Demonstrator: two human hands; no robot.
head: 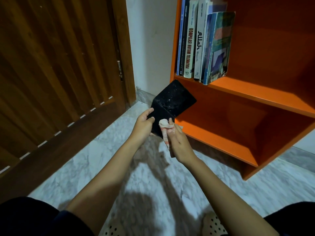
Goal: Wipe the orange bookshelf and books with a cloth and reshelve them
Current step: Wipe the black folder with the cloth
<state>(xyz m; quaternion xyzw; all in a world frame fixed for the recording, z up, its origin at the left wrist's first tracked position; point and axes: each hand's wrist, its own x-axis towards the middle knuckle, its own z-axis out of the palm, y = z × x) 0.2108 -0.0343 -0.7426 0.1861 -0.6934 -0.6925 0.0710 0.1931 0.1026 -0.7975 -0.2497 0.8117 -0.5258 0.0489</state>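
Shorts (30, 218), cloth (164, 126) against black bookend (173, 99), long axis up-right.

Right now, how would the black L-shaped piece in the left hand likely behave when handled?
The black L-shaped piece looks like thin bent sheet, so probably stiff and light; the left hand holds it by one edge. Its dust specks might make it slippery.

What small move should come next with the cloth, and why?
Probably slide the cloth up across the upper face of the black bookend: pale dust specks show there, the left hand holds it steady, and the right hand has the cloth at its lower part.
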